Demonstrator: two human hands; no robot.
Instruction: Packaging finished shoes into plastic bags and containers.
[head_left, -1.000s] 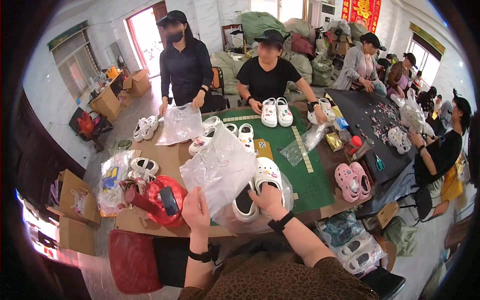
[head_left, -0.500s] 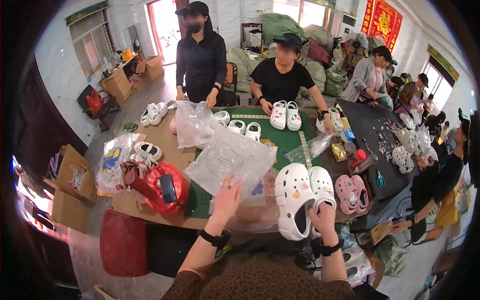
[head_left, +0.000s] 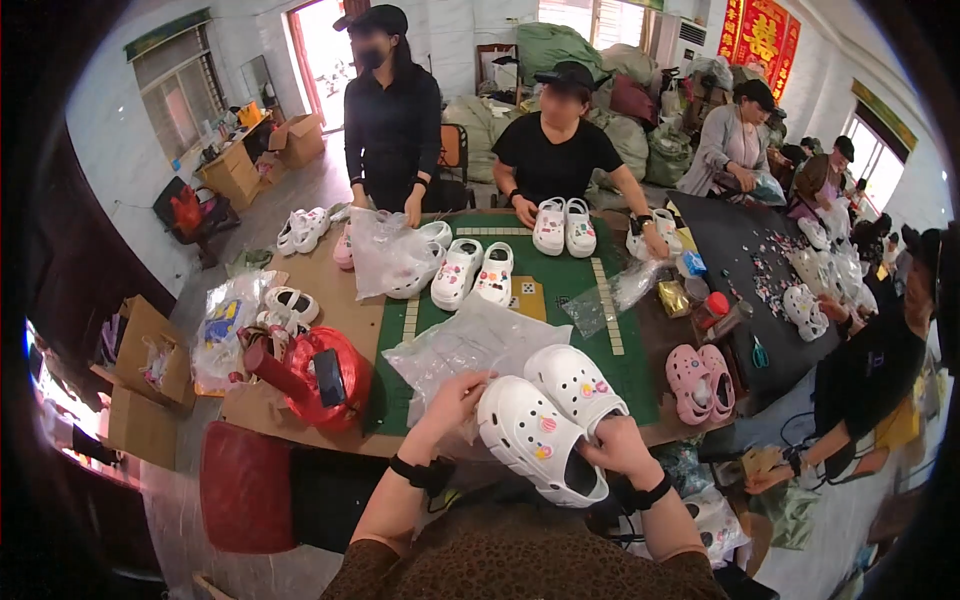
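A pair of white clogs [head_left: 540, 425] with colourful charms is held tilted over the near table edge, toes away from me. My right hand [head_left: 622, 447] grips them, its fingers inside the heel openings. My left hand [head_left: 455, 402] is closed on the near end of a clear plastic bag [head_left: 468, 338], right beside the left clog. The bag's far end spreads over the green mat [head_left: 625, 375]; the clogs' toes overlap its right side, and I cannot tell whether they are inside it. Another white pair [head_left: 474, 272] with charms stands just beyond the bag.
A red plastic bag [head_left: 352, 405] with a phone [head_left: 328, 378] on it sits at the left, pink clogs [head_left: 700, 384] at the right. Jars [head_left: 712, 310] stand near the black table [head_left: 740, 270]. Across from me, one person handles a clear bag [head_left: 390, 250]; another reaches toward white clogs [head_left: 565, 228].
My right hand has brought the white clogs left and tilted them toward the plastic bag. My left hand has drawn the bag lower, uncovering more of the white pair behind it.
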